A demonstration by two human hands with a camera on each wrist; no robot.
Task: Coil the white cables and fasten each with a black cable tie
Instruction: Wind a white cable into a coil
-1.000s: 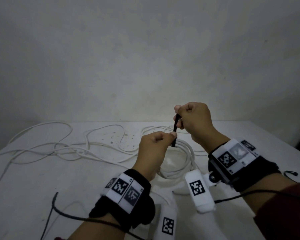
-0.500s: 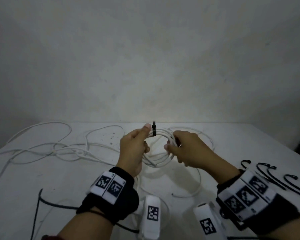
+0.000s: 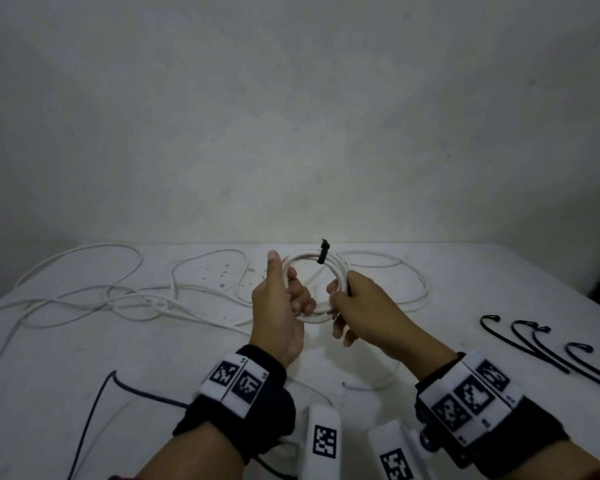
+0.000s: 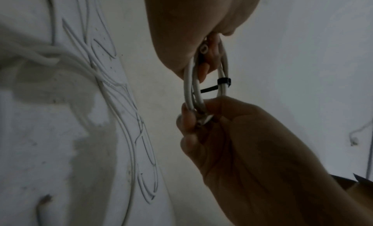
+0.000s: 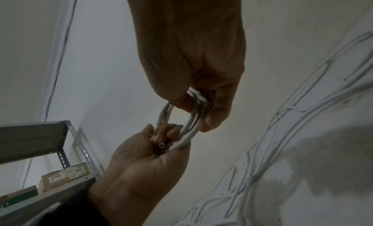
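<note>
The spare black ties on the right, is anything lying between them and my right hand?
Nothing visible: only bare table separates the right hand from the spare ties. That hand, though, is gripping the tied coil along with the left hand.

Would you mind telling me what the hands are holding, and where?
Both hold the tied coil by its rim: left hand on the left side, right hand on the right.
</note>
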